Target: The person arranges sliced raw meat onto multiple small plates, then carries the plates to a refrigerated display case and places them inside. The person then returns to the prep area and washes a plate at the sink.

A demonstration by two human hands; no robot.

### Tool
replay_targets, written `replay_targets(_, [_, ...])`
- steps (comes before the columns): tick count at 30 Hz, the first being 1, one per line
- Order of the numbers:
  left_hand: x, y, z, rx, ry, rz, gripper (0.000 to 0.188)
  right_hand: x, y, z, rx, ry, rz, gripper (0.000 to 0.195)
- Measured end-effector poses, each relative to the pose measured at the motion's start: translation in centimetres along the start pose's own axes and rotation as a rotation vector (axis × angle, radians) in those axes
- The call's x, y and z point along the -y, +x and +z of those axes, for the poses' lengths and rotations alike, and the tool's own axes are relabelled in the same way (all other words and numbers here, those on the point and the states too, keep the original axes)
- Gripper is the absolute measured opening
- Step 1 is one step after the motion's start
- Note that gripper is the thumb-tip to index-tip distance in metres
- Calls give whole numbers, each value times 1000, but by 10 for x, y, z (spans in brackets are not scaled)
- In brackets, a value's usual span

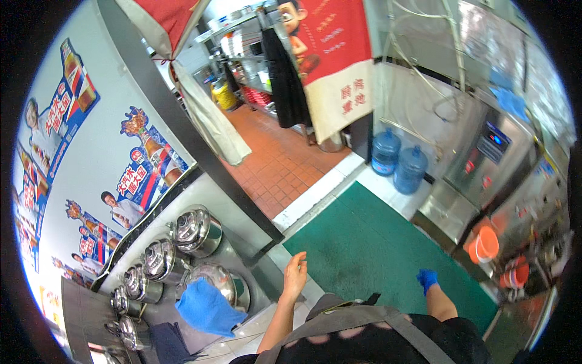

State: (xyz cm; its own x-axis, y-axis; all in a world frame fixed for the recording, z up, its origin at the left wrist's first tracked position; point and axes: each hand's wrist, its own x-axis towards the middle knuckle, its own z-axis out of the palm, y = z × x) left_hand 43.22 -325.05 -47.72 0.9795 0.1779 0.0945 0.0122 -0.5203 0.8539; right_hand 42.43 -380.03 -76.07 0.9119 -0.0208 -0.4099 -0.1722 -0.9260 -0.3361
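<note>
My left hand (295, 276), bare and holding nothing, hangs in the air in front of me with its fingers loosely bent. Below it lie white floor tiles (273, 255) and the edge of a green floor mat (359, 232). Something blue covers my right hand (427, 280), either a glove or a cloth; I cannot tell which, and its fingers are not clear. That hand is held over the mat too. To the left of my left hand, a blue cloth (207, 307) is draped over a lidded steel pot (218, 277) on a metal counter (254, 314).
Several lidded steel pots (159, 259) line the wall side. A raised white sill (318, 191) crosses the doorway, under a red and cream curtain (338, 68). Two blue water bottles (409, 170) stand by a steel water dispenser (486, 150). Orange buckets (484, 243) are at right.
</note>
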Motion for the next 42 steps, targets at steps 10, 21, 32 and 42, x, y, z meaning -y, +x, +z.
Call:
replay_targets(10, [89, 284, 13, -151, 0, -50, 27, 453, 344, -205, 363, 992, -307, 29])
replay_targets(21, [91, 611, -23, -153, -24, 27, 29, 673, 522, -329, 684, 1019, -498, 33])
replay_targets(32, [108, 845, -87, -436, 104, -186, 29, 860, 802, -413, 795, 979, -518, 32])
replay_targets(42, [130, 988, -126, -472, -11, -263, 28, 1057, 889, -361, 861, 934, -557, 29])
